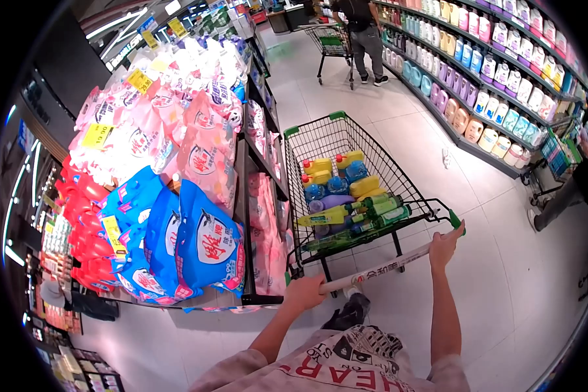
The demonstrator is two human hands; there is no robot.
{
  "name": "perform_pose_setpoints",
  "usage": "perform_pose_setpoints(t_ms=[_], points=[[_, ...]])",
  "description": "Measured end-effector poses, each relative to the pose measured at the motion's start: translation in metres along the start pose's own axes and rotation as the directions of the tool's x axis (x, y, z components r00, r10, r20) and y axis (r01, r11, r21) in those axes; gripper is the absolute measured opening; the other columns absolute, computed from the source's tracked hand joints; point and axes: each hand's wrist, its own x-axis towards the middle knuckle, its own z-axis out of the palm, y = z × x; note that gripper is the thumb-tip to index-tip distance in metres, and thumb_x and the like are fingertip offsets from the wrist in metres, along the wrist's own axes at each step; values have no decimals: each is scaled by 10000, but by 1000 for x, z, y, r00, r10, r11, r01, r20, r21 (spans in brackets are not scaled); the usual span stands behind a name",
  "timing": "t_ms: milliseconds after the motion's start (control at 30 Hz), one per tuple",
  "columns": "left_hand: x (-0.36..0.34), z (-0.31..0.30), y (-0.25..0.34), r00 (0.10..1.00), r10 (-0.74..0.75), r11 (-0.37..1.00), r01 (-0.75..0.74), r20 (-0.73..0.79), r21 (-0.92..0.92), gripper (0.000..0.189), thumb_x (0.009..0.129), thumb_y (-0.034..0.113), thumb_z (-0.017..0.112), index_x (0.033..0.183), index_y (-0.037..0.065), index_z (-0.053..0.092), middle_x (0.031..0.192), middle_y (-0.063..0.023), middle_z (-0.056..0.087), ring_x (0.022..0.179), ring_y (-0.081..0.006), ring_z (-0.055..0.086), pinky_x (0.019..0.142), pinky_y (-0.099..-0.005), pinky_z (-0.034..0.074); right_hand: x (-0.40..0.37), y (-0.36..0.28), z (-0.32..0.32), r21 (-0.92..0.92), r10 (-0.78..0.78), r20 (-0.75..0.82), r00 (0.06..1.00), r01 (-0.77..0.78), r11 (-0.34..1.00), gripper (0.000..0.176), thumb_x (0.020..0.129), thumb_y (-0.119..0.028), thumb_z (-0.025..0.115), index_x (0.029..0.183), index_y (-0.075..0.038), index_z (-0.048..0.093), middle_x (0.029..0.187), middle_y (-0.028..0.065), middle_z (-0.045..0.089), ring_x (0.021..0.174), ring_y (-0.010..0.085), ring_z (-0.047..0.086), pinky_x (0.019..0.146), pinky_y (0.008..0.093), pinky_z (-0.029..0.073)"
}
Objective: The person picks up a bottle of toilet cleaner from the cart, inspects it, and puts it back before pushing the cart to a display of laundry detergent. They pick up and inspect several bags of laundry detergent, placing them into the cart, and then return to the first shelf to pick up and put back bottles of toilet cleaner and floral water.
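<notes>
A wire shopping cart (366, 140) with green corners stands in front of me. Both my hands are closed on its pale handle bar (379, 271): my left hand (305, 292) near the left end, my right hand (445, 247) at the right end by the green corner piece. Inside the cart lie several yellow-capped and yellow bottles (317, 165), blue bottles (356, 171), a purple bottle (338, 201) and green bottles (387, 208) toward the near end.
At left, close beside the cart, is a display of blue detergent bags (209, 242) and pink bags (202, 153). Shelves of bottles (467, 85) line the right. Ahead, a person (366, 42) stands by another cart (330, 40). Another person's leg (555, 206) shows at right.
</notes>
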Motion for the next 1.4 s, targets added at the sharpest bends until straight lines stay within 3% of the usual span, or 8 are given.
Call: perform_pose_setpoints(t_ms=[433, 567, 633, 700, 833, 1000, 1167, 1400], points=[[79, -45, -52, 974, -136, 979, 104, -182, -176, 264, 703, 209, 660, 942, 118, 594, 828, -104, 655, 809, -316, 649, 692, -462, 491, 66, -64, 88, -314, 18, 349, 937, 98, 944, 877, 840, -222, 538, 1502, -110, -27, 858, 194, 661, 746, 350, 652, 770, 470, 505], [99, -31, -49, 795, -208, 978, 169, -570, -120, 274, 661, 161, 686, 912, 103, 593, 863, -68, 609, 919, -269, 583, 855, -418, 429, 85, -101, 106, -716, -199, 467, 862, 500, 486, 701, 853, -367, 591, 1419, -42, 335, 832, 180, 682, 672, 332, 665, 682, 443, 528], [112, -38, -52, 707, -217, 976, 175, -674, -130, 288, 649, 150, 691, 914, 100, 592, 872, -56, 592, 950, -255, 557, 909, -406, 397, 86, -143, 122, -681, -175, 605, 777, 619, 392, 541, 840, -398, 616, 1242, -40, 555, 811, 162, 685, 686, 336, 665, 682, 447, 527], [123, -45, -61, 632, -210, 977, 117, -746, -177, 282, 654, 152, 685, 918, 104, 596, 894, -63, 586, 964, -249, 546, 954, -414, 358, 65, -176, 147, -339, -436, 778, 452, 887, 315, 459, 823, -361, 652, 1149, -41, 620, 758, 137, 673, 658, 305, 654, 652, 425, 519], [140, -71, -80, 631, -248, 967, 116, -735, -227, 259, 667, 144, 676, 913, 99, 609, 890, -71, 583, 971, -251, 550, 967, -417, 355, 17, -230, 228, 286, -300, 949, -93, 654, 700, 449, 800, -344, 688, 1116, -33, 623, 703, 119, 632, 647, 294, 612, 637, 392, 492], [151, -96, -105, 670, -335, 883, -24, -663, -470, 254, 693, 51, 621, 948, 54, 617, 926, -148, 611, 987, -339, 565, 965, -440, 403, -62, -283, 303, 608, -149, 760, -633, 612, 506, 493, 843, -339, 658, 1206, -17, 571, 799, 171, 662, 718, 321, 651, 657, 388, 507], [157, -111, -123, 677, -413, 800, -50, -609, -598, 326, 705, -49, 577, 1022, 21, 608, 1048, -164, 637, 1068, -355, 575, 1036, -419, 396, -97, -233, 373, 714, -331, 586, -740, 278, 643, 692, 866, -367, 626, 1387, -26, 326, 898, 247, 655, 846, 439, 628, 721, 464, 496], [106, -108, -100, 184, -822, 569, 218, -539, -793, 242, 791, 19, 646, 1032, 10, 621, 1038, -143, 663, 992, -264, 650, 824, -351, 531, -96, -272, 383, 761, -270, 603, -751, 440, 477, 746, 869, -430, 590, 1377, 21, 282, 907, 299, 637, 809, 493, 616, 722, 538, 499]])
